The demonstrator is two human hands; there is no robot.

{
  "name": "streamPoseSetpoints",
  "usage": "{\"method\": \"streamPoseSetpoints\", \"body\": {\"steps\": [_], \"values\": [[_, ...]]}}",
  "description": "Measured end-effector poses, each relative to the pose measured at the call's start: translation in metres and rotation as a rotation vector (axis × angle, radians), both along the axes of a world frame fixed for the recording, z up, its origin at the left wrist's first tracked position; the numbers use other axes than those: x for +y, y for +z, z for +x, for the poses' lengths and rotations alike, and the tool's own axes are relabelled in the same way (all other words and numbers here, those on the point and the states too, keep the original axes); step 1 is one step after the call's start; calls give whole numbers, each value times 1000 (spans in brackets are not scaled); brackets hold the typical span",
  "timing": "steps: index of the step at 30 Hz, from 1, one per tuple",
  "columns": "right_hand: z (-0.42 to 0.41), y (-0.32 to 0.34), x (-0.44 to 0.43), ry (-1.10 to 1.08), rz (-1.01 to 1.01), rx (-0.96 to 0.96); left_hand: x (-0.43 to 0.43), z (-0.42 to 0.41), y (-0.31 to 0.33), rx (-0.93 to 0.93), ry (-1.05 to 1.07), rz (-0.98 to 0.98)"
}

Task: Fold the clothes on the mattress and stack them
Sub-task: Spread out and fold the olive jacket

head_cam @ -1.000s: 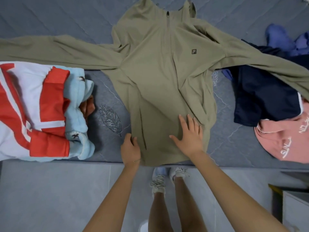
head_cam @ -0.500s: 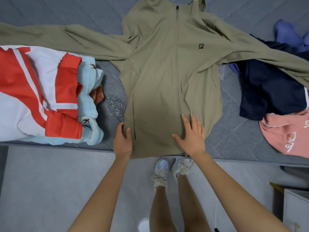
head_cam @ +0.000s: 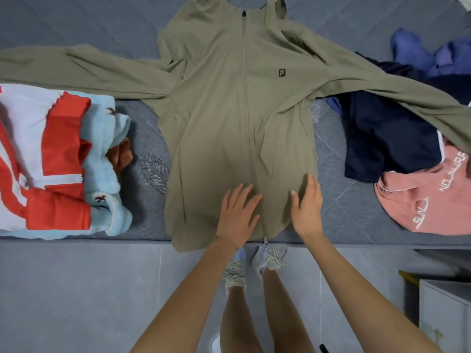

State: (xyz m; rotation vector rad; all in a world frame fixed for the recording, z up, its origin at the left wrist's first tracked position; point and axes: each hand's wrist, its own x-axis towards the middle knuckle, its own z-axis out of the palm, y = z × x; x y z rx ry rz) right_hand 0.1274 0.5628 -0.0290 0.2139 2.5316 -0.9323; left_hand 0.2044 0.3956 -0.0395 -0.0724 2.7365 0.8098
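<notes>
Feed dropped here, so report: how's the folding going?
Left hand, right hand open, resting on jacket near hem. Jacket spread, zipped, unfolded. One sleeve lies over navy garment.

a bedroom: quilted mattress (head_cam: 356, 220), strewn clothes (head_cam: 390, 138).

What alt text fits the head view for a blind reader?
A person's left hand and right hand rest open on the lower front of an olive zip jacket spread sleeves-out on a grey mattress. A folded stack sits to its left; a navy garment and a pink garment lie unfolded to its right.
</notes>
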Motion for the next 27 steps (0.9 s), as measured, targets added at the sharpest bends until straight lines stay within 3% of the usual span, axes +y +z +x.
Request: {"method": "streamPoseSetpoints", "body": {"steps": [4, 9, 13, 16, 19, 22, 27], "values": [[-8, -3, 12, -272, -182, -186, 40, -22, -9, -26, -134, -2], [-15, -12, 15, -392, -434, -397, 66, -40, -19, -257, 74, -64], [-16, -9, 12, -402, -542, -391, 66, -46, -19, -177, 232, -21], [-15, -10, 10, -399, -542, -329, 51, -51, -16, -54, 502, 272], [-12, -6, 1, -455, -615, -361, 38, -54, -6, -43, 706, 582], [-11, -5, -12, -399, -634, -387, 33, -54, 1, -95, 716, 654], [-7, 1, -13, -442, -457, -190, 30, -51, 1, -102, 627, 691]]}}
